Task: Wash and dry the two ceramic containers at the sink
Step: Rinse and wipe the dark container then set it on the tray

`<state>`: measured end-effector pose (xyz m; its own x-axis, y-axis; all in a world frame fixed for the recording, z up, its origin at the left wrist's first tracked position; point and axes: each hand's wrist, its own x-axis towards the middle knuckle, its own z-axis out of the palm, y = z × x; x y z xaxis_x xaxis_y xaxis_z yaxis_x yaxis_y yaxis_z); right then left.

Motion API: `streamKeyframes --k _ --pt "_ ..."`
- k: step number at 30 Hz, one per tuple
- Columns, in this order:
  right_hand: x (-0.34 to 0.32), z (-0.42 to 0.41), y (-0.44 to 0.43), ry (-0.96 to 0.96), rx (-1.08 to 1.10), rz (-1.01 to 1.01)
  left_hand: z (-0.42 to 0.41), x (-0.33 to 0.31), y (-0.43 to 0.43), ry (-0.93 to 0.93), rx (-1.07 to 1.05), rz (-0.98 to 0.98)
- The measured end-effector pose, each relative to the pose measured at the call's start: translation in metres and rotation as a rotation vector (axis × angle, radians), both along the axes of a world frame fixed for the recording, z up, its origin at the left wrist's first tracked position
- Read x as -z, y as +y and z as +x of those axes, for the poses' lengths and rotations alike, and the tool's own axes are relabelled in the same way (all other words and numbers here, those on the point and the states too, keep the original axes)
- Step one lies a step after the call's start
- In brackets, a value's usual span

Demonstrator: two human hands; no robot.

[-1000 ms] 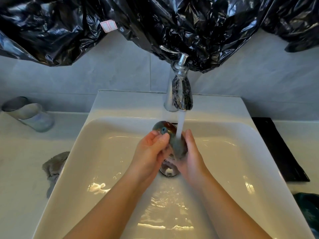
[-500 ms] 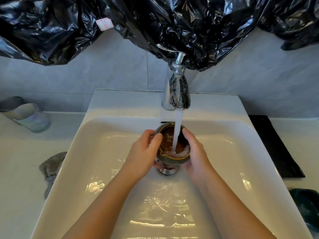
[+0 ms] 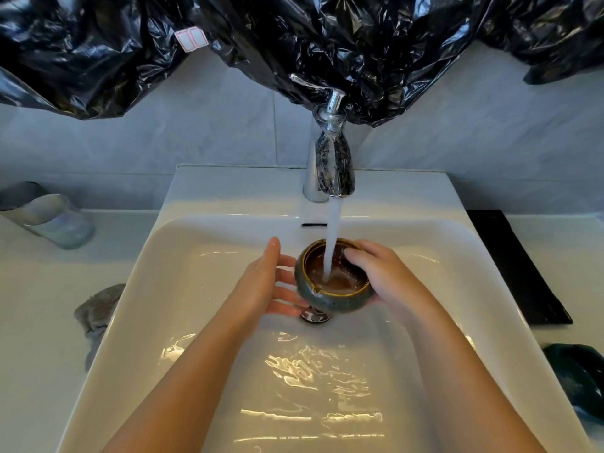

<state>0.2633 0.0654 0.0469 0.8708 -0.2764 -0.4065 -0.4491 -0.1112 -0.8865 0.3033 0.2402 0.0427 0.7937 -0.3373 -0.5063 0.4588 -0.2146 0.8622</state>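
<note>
Grey wall tiles (image 3: 196, 132) under crumpled black plastic sheeting (image 3: 294, 44) back a white sink (image 3: 228, 191) with one chrome faucet (image 3: 333, 165).

One ceramic bowl (image 3: 327, 299) is in play, held straight below the faucet, above the drain (image 3: 315, 317). It is round, speckled blue-green outside and glossy brown inside with a yellowish rim, mouth upward. A single water stream (image 3: 333, 230) from the faucet falls into it and foams at the bottom.

Both hands are at it. The right hand (image 3: 389, 279) grips the bowl's right side, fingers curled over the rim with the tips inside. The left hand (image 3: 261, 289) is spread flat, fingers straight, tips at the bowl's left wall.

Left of the faucet sit one glass tumbler (image 3: 62, 223) and one grey cloth (image 3: 98, 312). Right of it lie one black tray (image 3: 516, 266) and one dark teal object (image 3: 578, 374), cut off by the frame edge.
</note>
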Motion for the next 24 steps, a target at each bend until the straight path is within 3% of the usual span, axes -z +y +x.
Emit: streamKeyframes --k 6,10,15,24 --pt "0.001 0.001 0.009 -0.001 -0.066 0.03 -0.005 0.001 -0.007 0.019 -0.005 -0.055" --pt "0.002 0.0 0.006 -0.025 -0.003 -0.003 -0.006 0.003 -0.008 -0.129 0.05 0.057" --pt "0.003 0.002 0.013 0.026 -0.048 0.031 -0.003 0.002 -0.008 -0.126 -0.014 0.07" --pt "-0.002 -0.003 0.003 0.014 0.032 0.067 -0.007 0.005 -0.012 -0.106 0.063 0.038"
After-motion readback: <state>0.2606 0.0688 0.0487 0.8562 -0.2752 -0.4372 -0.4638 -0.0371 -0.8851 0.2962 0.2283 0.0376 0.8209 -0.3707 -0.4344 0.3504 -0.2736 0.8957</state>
